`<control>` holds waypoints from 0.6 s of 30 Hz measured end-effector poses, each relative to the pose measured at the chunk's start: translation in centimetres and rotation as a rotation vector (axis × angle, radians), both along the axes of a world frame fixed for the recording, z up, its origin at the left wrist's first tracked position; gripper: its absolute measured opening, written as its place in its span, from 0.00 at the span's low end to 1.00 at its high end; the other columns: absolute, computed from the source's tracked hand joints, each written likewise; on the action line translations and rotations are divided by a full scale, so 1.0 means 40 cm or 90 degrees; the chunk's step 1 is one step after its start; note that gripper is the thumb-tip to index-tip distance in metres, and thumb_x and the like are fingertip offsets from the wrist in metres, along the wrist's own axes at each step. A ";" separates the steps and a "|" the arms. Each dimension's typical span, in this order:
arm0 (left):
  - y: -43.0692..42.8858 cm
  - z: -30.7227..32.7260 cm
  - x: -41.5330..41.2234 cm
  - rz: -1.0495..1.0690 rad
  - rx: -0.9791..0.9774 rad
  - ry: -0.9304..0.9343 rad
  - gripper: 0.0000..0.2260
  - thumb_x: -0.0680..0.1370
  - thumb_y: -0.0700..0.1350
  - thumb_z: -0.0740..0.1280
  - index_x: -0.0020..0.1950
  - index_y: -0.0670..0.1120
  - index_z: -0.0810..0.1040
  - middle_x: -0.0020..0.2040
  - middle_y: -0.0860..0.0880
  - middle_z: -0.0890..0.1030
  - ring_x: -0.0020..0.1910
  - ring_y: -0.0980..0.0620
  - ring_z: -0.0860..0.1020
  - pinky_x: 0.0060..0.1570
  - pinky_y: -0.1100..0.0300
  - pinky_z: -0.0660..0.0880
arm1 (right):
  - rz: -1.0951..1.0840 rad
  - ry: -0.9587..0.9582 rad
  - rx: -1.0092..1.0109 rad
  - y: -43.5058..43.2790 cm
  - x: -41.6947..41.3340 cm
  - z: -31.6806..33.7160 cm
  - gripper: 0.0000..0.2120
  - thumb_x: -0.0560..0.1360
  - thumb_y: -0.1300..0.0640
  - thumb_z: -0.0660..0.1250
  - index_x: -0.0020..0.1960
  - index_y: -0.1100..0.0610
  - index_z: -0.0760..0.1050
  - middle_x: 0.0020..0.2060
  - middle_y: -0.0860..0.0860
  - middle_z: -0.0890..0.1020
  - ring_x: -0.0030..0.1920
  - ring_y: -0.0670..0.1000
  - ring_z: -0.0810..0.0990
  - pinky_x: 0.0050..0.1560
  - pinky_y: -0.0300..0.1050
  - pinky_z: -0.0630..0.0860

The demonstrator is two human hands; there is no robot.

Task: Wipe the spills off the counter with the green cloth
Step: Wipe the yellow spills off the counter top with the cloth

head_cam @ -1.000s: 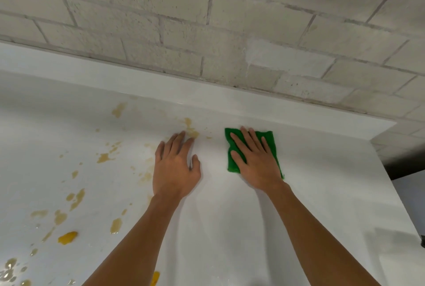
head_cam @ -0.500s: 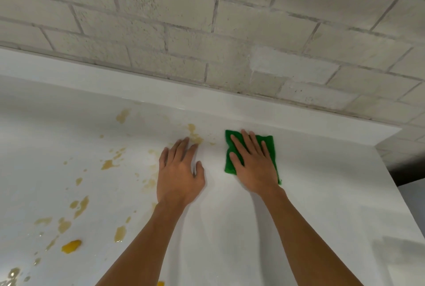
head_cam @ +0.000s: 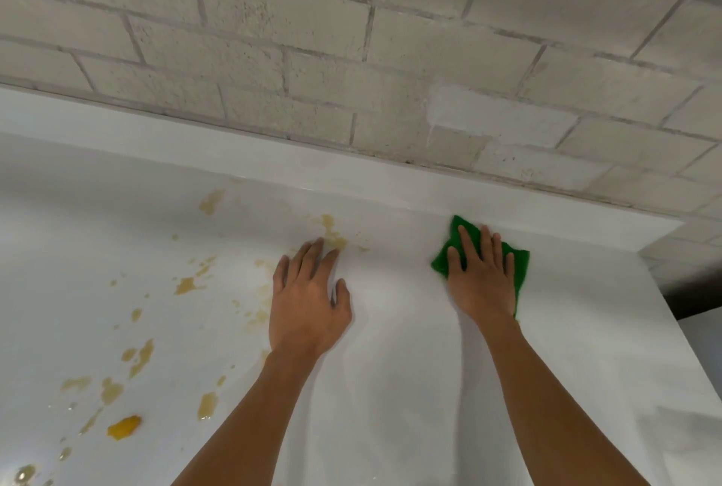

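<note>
Spills of yellow-brown liquid [head_cam: 138, 358] speckle the glossy white counter [head_cam: 410, 388] across the lower left of the frame, the brightest of them a small orange-yellow blob [head_cam: 124, 427] near the bottom edge. More pale drops trail upward and to the right from there. The stretch of counter between the person's two bare arms, in the lower middle, looks clean and faintly streaked.

Higher up, just left of centre, the left hand [head_cam: 308, 309] lies palm down on the bare surface. Its fingers are straight and slightly spread, the thumb is out to the right, and it holds nothing. Its fingertips reach the edge of a tan smear [head_cam: 334, 233] that runs on toward the back of the counter.

To the right of centre, the right hand [head_cam: 482, 282] rests flat on a crumpled bright green cloth [head_cam: 519, 264]. The fingers are extended and press down on it rather than curling round it. The cloth lies on the counter close to the back edge, well apart from the left hand, and green corners show beyond the fingertips and along the hand's right side.

Behind both hands a low white upstand [head_cam: 273, 161] crosses the frame, sloping down to the right. Above it a wall of rough pale grey bricks [head_cam: 312, 36] fills the upper half.
</note>
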State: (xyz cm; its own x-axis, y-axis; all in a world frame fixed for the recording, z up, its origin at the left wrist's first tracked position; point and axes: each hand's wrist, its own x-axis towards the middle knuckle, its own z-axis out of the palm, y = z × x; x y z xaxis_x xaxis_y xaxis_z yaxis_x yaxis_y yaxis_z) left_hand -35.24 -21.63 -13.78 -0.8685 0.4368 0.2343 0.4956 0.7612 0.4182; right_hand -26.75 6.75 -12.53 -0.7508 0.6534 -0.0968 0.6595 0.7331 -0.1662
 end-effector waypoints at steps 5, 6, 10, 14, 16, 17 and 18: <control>0.004 -0.001 -0.002 0.004 0.000 -0.003 0.26 0.80 0.54 0.59 0.78 0.49 0.72 0.81 0.48 0.67 0.82 0.49 0.62 0.82 0.44 0.54 | -0.105 -0.016 -0.017 -0.002 -0.041 0.005 0.29 0.88 0.42 0.41 0.87 0.44 0.39 0.86 0.52 0.38 0.86 0.57 0.35 0.84 0.63 0.36; 0.003 0.001 -0.002 0.002 -0.001 -0.002 0.26 0.80 0.53 0.59 0.78 0.49 0.72 0.81 0.48 0.68 0.82 0.49 0.62 0.82 0.44 0.54 | -0.090 -0.013 -0.021 -0.016 -0.055 0.007 0.29 0.88 0.42 0.41 0.87 0.44 0.38 0.86 0.52 0.38 0.85 0.57 0.35 0.84 0.63 0.35; 0.005 0.002 -0.002 0.001 -0.001 0.001 0.26 0.79 0.54 0.59 0.77 0.48 0.73 0.81 0.48 0.68 0.81 0.49 0.63 0.81 0.43 0.55 | 0.066 0.000 -0.018 -0.100 -0.116 0.013 0.29 0.87 0.41 0.40 0.86 0.42 0.39 0.86 0.51 0.37 0.85 0.55 0.33 0.84 0.61 0.35; -0.001 0.002 0.000 -0.011 0.008 0.002 0.27 0.80 0.54 0.59 0.78 0.48 0.72 0.81 0.48 0.68 0.81 0.49 0.62 0.81 0.44 0.55 | 0.196 0.006 -0.012 -0.119 -0.119 0.001 0.28 0.88 0.40 0.42 0.86 0.40 0.42 0.86 0.46 0.37 0.85 0.50 0.34 0.84 0.57 0.35; -0.006 -0.002 0.000 -0.018 0.021 0.003 0.27 0.80 0.54 0.58 0.78 0.48 0.73 0.81 0.48 0.67 0.82 0.49 0.62 0.82 0.44 0.55 | 0.125 0.009 -0.005 -0.098 -0.105 0.001 0.29 0.88 0.40 0.42 0.87 0.41 0.41 0.86 0.48 0.38 0.85 0.51 0.35 0.85 0.57 0.36; -0.009 -0.006 0.000 -0.020 0.031 0.001 0.27 0.80 0.54 0.58 0.78 0.47 0.73 0.81 0.48 0.68 0.82 0.50 0.62 0.82 0.44 0.55 | 0.059 0.005 -0.007 -0.098 -0.104 0.002 0.29 0.88 0.40 0.41 0.87 0.43 0.40 0.86 0.49 0.39 0.86 0.53 0.36 0.85 0.58 0.37; -0.010 -0.010 -0.002 -0.023 0.046 -0.003 0.27 0.80 0.54 0.58 0.77 0.47 0.74 0.81 0.48 0.68 0.82 0.50 0.62 0.82 0.44 0.55 | -0.004 0.000 -0.017 -0.104 -0.110 0.001 0.29 0.88 0.41 0.40 0.87 0.44 0.39 0.86 0.51 0.38 0.86 0.54 0.35 0.84 0.60 0.37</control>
